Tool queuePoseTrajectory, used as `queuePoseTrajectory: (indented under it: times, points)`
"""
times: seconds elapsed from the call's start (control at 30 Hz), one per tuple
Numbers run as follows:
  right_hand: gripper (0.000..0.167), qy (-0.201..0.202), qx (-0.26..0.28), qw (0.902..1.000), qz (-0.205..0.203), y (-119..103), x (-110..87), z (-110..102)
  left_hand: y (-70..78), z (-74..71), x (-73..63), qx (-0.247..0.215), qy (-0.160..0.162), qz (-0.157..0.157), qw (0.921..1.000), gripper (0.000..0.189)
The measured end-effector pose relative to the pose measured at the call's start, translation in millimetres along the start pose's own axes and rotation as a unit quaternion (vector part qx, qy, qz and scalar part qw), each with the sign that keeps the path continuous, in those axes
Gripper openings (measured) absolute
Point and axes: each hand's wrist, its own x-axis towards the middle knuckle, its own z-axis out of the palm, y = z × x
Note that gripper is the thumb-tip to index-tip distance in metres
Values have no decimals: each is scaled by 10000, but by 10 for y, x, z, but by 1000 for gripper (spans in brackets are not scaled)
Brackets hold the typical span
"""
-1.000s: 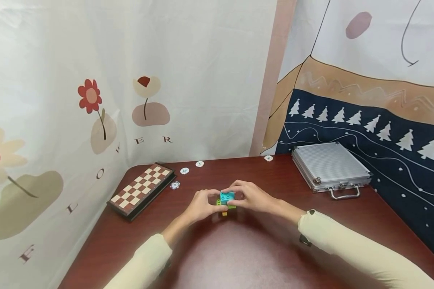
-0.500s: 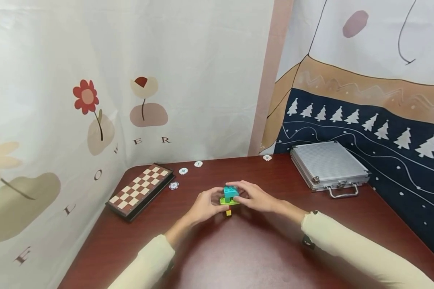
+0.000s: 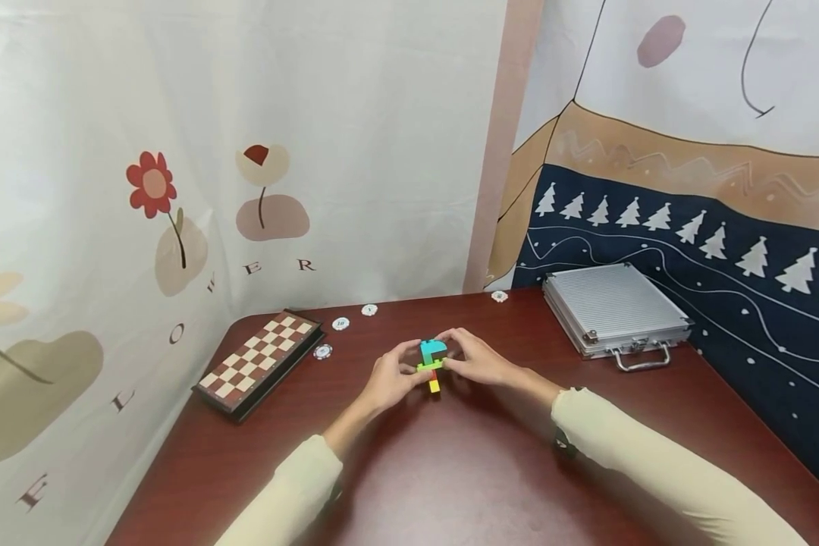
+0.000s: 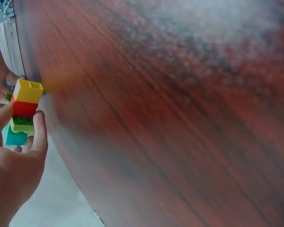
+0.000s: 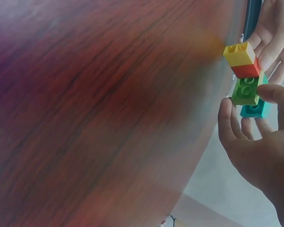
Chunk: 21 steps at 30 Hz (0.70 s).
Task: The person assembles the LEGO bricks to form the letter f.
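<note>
Between both hands a small stack of toy building bricks (image 3: 431, 352) is held up over the table. Teal pieces, one with a rounded edge, form its top in the head view. Below them come a lime green brick (image 5: 246, 91), a red brick (image 4: 24, 109) and a yellow brick (image 4: 28, 91) at the bottom end. My left hand (image 3: 390, 377) pinches the stack from the left, thumb near the red brick. From the right, my right hand (image 3: 479, 359) grips it, thumb by the green brick. Some of the teal part is hidden behind fingers.
A folding chessboard (image 3: 259, 361) lies on the reddish-brown table (image 3: 450, 470) at the left. Several poker chips are scattered near the back, one chip (image 3: 323, 352) beside the board. A silver case (image 3: 614, 307) stands at the back right. Printed fabric hangs behind the table.
The brick stack has turned and tilted in the hands, so its rounded teal side and more of the yellow brick show. Both hands have shifted slightly up in the head view.
</note>
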Motion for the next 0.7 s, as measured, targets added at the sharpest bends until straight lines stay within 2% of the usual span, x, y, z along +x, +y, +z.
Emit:
queuePoseTrajectory:
  times: [0.23,0.47,0.57,0.7]
  points:
    - [45,29,-46,9995,315,22,72,70,-53,-34,38,206,286,-47,9994,59]
    - [44,-32,-18,9960,895,25,52,108,-106,-44,57,442,50,-91,9990,47]
    - [46,-121,20,9956,927,31,25,109,-115,-37,48,471,-2,-112,9988,44]
    - [50,-130,-57,9969,771,61,-11,72,-99,-39,34,567,-40,-157,9983,45]
